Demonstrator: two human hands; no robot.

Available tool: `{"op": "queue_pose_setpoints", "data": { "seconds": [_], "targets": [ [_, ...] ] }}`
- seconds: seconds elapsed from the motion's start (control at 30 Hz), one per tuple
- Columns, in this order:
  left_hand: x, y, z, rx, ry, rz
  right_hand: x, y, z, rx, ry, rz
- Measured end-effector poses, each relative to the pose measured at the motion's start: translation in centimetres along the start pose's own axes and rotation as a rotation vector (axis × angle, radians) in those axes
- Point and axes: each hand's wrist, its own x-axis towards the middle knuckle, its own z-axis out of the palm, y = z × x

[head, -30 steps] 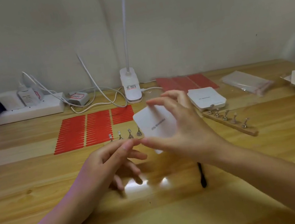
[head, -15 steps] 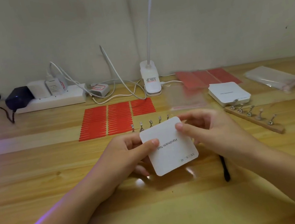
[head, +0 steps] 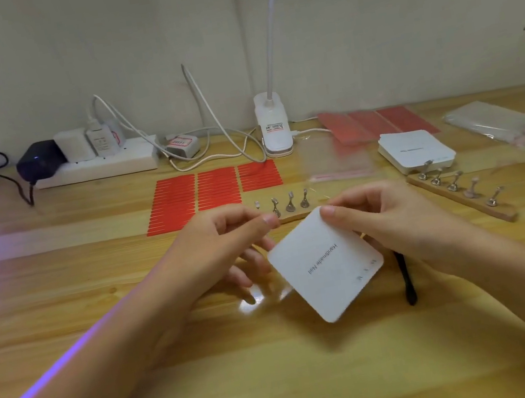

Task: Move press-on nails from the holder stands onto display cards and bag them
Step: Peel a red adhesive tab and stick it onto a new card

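Observation:
My right hand [head: 393, 222] pinches the top corner of a white display card [head: 324, 265] printed "Handmade Nail", holding it tilted above the table. My left hand [head: 212, 242] is just left of it. Its thumb and forefinger are pressed together and its lower fingers curl behind the card's left edge. Anything between the thumb and forefinger is too small to make out. A wooden holder stand [head: 292, 216] with metal pegs lies right behind my hands. A second holder stand [head: 462, 200] lies slanted to the right. No nails show on the card.
A stack of white cards [head: 416, 152] and clear bags [head: 498, 124] sit at the back right, and one flat clear bag [head: 338, 161] lies nearer the middle. Red tape strips [head: 198, 195] lie behind the left hand. A black tool [head: 406, 279], lamp clip [head: 273, 127] and power strip [head: 95, 166] are also here.
The card has come down from mid-air and turned clockwise. My left thumb has left the card's face and now meets the forefinger above its edge. The right hand still holds the card.

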Motion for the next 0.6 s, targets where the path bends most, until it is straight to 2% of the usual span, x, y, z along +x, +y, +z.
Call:
{"op": "queue_pose_setpoints", "data": {
  "seconds": [0.13,0.23,0.3,0.4,0.47,0.6],
  "targets": [
    [-0.4,0.2,0.7,0.086,-0.114,0.042,-0.2,-0.7,0.8,-0.016,-0.084,-0.092],
    [-0.3,0.1,0.9,0.035,-0.080,0.034,0.0,-0.6,0.8,0.016,-0.015,-0.126],
    [-0.1,-0.1,0.7,-0.040,0.039,0.035,0.3,-0.2,0.3,0.075,0.061,-0.097],
    [0.0,-0.1,0.6,-0.182,0.126,0.033,0.4,0.1,-0.3,0.279,0.045,0.043],
    [-0.1,-0.1,0.7,-0.247,0.123,0.017,0.4,0.3,-0.3,0.363,0.024,0.105],
    [-0.3,-0.3,1.2,-0.255,0.019,-0.043,0.5,0.7,0.0,0.369,0.041,0.085]
  ]
}}
